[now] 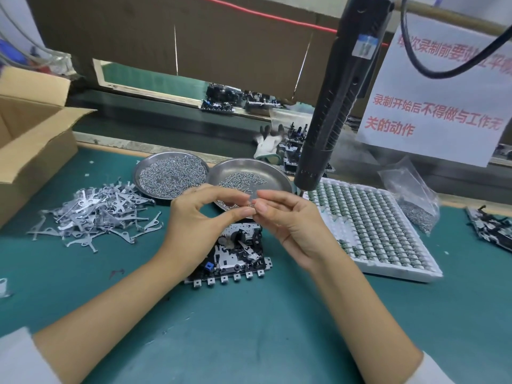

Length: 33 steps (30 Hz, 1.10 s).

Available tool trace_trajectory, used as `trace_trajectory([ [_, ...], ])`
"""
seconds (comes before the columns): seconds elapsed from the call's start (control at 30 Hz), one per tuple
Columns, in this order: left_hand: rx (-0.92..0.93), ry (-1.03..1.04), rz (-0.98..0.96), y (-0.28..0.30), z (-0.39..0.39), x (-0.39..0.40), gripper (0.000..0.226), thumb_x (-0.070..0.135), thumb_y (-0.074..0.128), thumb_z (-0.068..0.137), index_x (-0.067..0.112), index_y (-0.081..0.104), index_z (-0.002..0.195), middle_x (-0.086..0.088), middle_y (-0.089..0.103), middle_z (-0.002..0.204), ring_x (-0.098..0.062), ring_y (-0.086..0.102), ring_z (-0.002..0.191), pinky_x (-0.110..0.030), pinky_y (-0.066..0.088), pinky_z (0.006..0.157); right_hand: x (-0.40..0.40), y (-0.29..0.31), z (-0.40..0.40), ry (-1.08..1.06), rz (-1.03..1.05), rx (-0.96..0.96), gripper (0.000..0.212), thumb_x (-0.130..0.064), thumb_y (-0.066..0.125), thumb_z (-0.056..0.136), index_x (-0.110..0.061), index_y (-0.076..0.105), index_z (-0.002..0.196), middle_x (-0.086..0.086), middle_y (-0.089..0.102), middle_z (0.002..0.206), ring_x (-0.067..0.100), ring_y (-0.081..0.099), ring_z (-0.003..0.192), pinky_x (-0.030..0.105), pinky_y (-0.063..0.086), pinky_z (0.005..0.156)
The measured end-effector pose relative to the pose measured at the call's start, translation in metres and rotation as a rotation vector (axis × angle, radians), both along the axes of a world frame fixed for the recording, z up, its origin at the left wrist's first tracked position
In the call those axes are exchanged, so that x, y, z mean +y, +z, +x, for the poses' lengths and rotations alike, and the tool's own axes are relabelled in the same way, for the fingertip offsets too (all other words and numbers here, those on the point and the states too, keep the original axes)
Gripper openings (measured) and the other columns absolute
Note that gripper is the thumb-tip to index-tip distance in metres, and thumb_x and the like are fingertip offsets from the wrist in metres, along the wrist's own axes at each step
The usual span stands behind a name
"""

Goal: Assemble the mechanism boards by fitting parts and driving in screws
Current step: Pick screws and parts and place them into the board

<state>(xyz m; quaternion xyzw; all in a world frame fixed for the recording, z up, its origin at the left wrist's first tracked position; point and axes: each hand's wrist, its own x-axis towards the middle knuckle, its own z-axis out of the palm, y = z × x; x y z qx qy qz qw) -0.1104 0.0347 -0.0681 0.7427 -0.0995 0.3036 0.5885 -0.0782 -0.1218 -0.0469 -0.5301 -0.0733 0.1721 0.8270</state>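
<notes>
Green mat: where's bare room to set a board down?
Bare mat lies near the person, below the mechanism board, between the forearms. Crowded: metal lever pile left, screw dishes behind, white parts tray right.

Black mechanism board [238, 253] flat on mat

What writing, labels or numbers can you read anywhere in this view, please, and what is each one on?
"录制开始后不得做与工作无关的动作", in red, on the white paper sign hanging at the right.
The top red line on that sign is cut off and blurred; only "录制前要" reads with any confidence.
The blue and white label on the hanging electric screwdriver is too small to read.
The scale marks near the screwdriver's lower end are illegible.
No other text is visible.
</notes>
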Motion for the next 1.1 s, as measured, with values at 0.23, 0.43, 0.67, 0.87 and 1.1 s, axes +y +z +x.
trace_trajectory([
  [0.23,-0.034,-0.004,-0.008,0.001,0.001,0.000,0.019,0.036,0.079,0.062,0.038,0.072,0.079,0.012,0.071,0.081,-0.012,0.065,0.080,-0.041,0.053,0.081,-0.001,0.002,0.000,0.016,-0.010,0.003,0.026,-0.001,0.071,0.059,-0.003,0.069,0.084,0.010,0.072,0.077,0.015,0.070,0.071,0.021,0.056,0.066],
  [0.43,-0.045,-0.016,0.005,0.001,0.000,-0.001,0.019,0.037,0.078,0.062,0.037,0.071,0.080,0.016,0.070,0.080,-0.015,0.065,0.080,-0.047,0.052,0.082,-0.004,0.004,0.000,0.031,-0.045,-0.008,0.018,0.000,0.072,0.059,-0.006,0.072,0.076,0.010,0.072,0.075,0.016,0.070,0.071,0.022,0.056,0.065],
  [0.67,-0.044,-0.009,0.112,0.006,-0.005,-0.005,0.017,0.039,0.075,0.063,0.035,0.072,0.079,0.023,0.068,0.080,-0.011,0.061,0.084,-0.049,0.046,0.085,-0.009,0.005,0.002,0.091,-0.118,0.024,0.019,-0.003,0.074,0.058,-0.009,0.074,0.076,0.007,0.072,0.075,0.014,0.070,0.071,0.021,0.056,0.065],
  [0.87,0.038,-0.170,0.082,0.008,-0.009,-0.010,0.022,0.034,0.074,0.065,0.026,0.075,0.085,0.013,0.069,0.080,-0.014,0.064,0.082,-0.051,0.051,0.078,-0.020,0.008,0.003,0.282,-0.160,0.093,0.019,-0.006,0.069,0.066,-0.014,0.075,0.082,0.002,0.070,0.083,0.010,0.067,0.077,0.021,0.054,0.070],
  [1.1,0.035,-0.137,0.003,0.003,-0.001,-0.001,0.014,0.031,0.067,0.076,0.040,0.073,0.085,0.009,0.071,0.090,-0.006,0.064,0.089,-0.015,0.050,0.078,-0.086,0.024,0.028,-0.345,-1.060,-0.449,0.014,0.000,0.068,0.084,-0.012,0.073,0.090,-0.003,0.071,0.078,0.006,0.064,0.068,0.019,0.050,0.067],
])
